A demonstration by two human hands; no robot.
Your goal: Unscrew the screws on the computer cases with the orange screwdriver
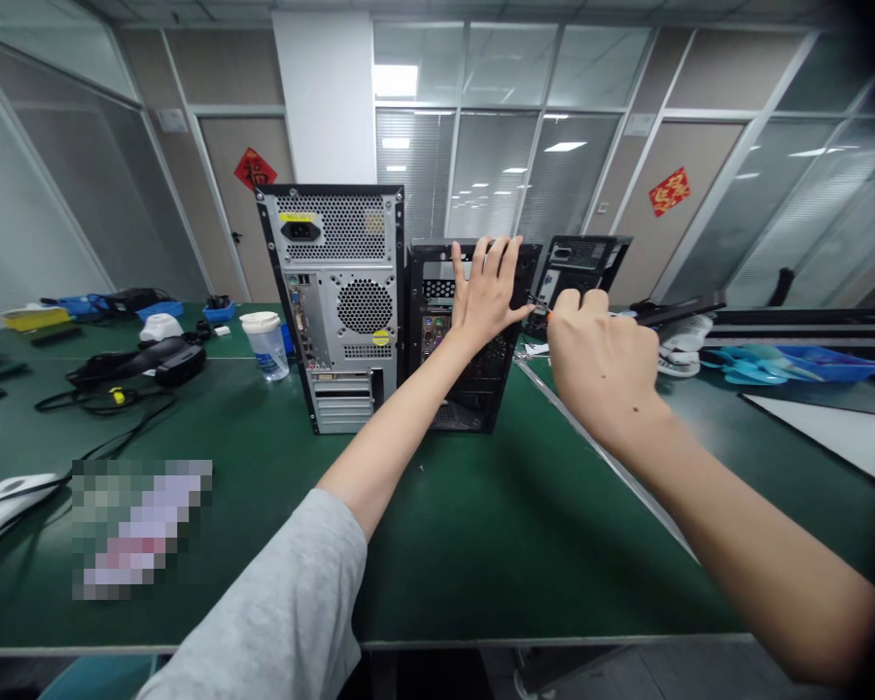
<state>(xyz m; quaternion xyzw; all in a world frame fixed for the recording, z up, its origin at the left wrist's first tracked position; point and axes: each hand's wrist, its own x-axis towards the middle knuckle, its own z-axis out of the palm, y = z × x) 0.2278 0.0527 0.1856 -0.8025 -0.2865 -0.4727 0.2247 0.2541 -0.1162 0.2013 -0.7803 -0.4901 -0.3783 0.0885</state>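
Observation:
Two computer cases stand upright side by side with their backs towards me. My left hand (483, 295) is spread against the upper back of the black computer case (471, 413), fingers pointing up and thumb out to the right. At that case's right edge, my right hand (602, 350) is closed in a fist around a screwdriver (549, 315). A bit of its orange handle and thin shaft shows; the shaft points left at the case edge, close to my left thumb. The tip's exact contact is too small to tell. The taller grey-backed computer case (350, 355) stands untouched on the left.
Behind my right hand is another computer tower (579, 255). A lidded plastic cup (265, 345), a black cabled device (167, 360) and a blurred-out item (146, 525) are on the green table (437, 574). Blue trays (838, 365) and a white panel (838, 428) lie right.

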